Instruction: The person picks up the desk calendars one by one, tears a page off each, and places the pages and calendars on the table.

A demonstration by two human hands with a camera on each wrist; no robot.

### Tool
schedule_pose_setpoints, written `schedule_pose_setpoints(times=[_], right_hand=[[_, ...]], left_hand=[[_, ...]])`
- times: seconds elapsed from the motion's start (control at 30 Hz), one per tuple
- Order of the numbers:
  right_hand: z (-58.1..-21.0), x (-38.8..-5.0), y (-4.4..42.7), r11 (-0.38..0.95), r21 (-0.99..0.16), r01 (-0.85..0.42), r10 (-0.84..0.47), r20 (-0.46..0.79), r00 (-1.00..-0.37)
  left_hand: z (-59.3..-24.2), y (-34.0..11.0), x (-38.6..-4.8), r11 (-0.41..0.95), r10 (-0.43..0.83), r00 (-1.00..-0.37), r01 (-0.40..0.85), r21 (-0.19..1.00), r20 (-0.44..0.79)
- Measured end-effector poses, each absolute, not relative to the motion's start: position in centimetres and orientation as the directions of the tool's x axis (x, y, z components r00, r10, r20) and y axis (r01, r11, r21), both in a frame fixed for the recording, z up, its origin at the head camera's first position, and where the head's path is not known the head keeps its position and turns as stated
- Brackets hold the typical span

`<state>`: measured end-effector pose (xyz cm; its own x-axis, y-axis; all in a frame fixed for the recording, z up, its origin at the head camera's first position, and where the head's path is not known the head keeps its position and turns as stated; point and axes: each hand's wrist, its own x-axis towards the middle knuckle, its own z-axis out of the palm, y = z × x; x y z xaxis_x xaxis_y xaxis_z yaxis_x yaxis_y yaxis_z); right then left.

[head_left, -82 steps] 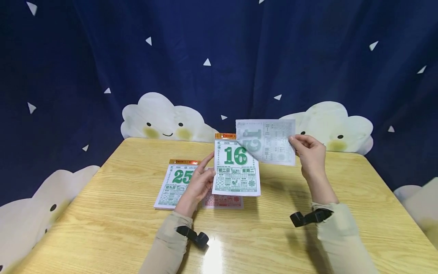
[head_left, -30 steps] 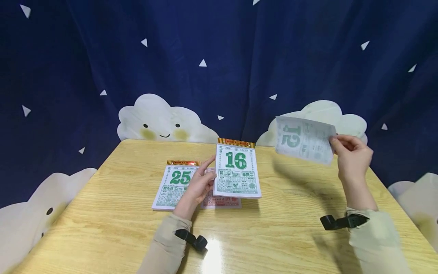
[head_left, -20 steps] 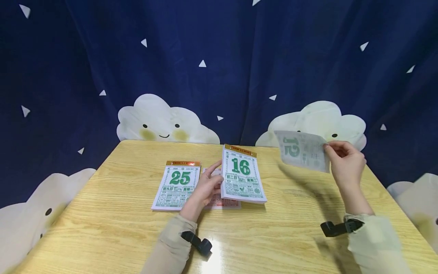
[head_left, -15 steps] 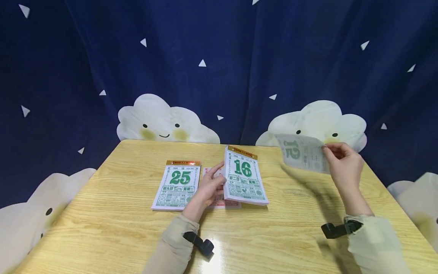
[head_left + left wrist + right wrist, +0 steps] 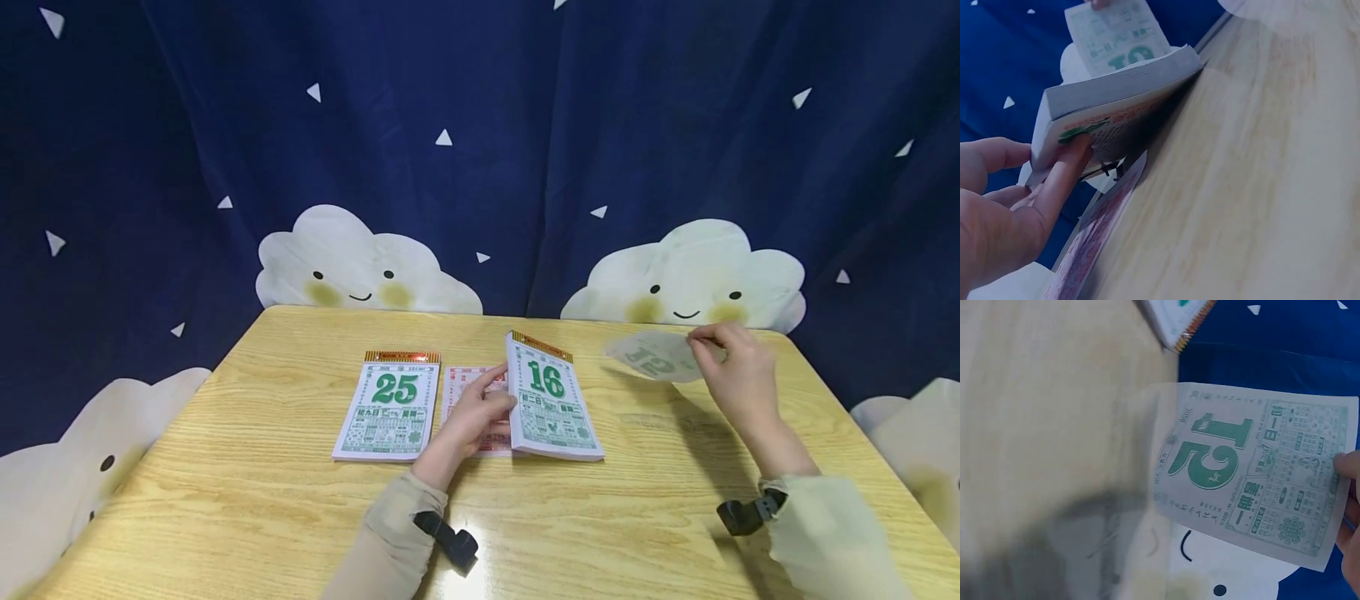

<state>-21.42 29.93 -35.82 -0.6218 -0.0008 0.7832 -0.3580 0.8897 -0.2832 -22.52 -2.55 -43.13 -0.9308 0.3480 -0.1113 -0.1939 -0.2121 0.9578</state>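
A thick tear-off calendar (image 5: 551,400) showing a green 16 leans tilted above the table. My left hand (image 5: 476,412) grips it by its left edge. In the left wrist view, fingers (image 5: 1063,178) reach under the pad's back and others hold its side. My right hand (image 5: 735,367) pinches a loose calendar page (image 5: 652,357) by one edge, apart from the pad to its right. In the right wrist view this thin page (image 5: 1241,469) shows a large green number printed sideways. A red-printed calendar sheet (image 5: 455,387) lies flat, partly hidden behind the left hand.
Another tear-off calendar (image 5: 390,408) showing a green 25 lies flat on the wooden table (image 5: 247,450), left of the red sheet. Behind the table's far edge hangs a dark blue curtain (image 5: 420,150) with clouds and white triangles.
The page has come away from the 16 calendar and moved right, then sunk toward the table with my right hand. My left hand has shifted the calendar right and lower, uncovering more red sheet.
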Motion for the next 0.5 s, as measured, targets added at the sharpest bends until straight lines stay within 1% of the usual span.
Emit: schedule_pose_setpoints(times=[0.23, 0.37, 0.5], right_hand=[[-37.5, -19.7, 29.9, 0.905, -0.224, -0.361, -0.125, 0.672, -0.730], [-38.3, -18.8, 29.9, 0.905, -0.188, -0.382, -0.198, 0.607, -0.769], [-39.1, -18.2, 29.9, 0.909, -0.168, -0.382, -0.244, 0.528, -0.813]], left_hand=[[-42.8, -1.6, -22.3, -0.093, 0.323, -0.937, -0.173, 0.981, -0.134], [-42.6, -1.0, -22.3, -0.007, 0.281, -0.945, -0.179, 0.984, -0.170], [-42.7, -0.3, -22.5, 0.069, 0.238, -0.952, -0.182, 0.981, -0.194]])
